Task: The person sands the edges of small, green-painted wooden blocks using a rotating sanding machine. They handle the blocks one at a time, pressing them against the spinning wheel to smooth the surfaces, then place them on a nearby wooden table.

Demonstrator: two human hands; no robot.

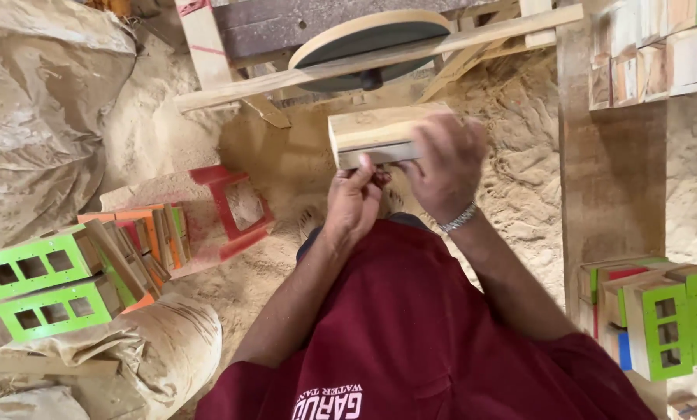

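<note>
You wear a dark maroon short-sleeved shirt (410,334) that fills the lower middle of the view, its cloth creased in soft folds and carrying pale printed lettering near the bottom hem. Both your forearms are bare below the sleeves, with no gloves on either hand. On your right wrist sits a silver-coloured metal link bracelet (459,219), a thin band of small shiny links.

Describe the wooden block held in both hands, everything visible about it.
The wooden block is a pale, unpainted rectangular piece with a light grain, held roughly level in front of the round sanding disc, above heaped sawdust. Its long side face is slightly darker than its top. The right hand wraps over its right end; the left hand pinches its lower edge from beneath. Its far end is hidden.
</note>
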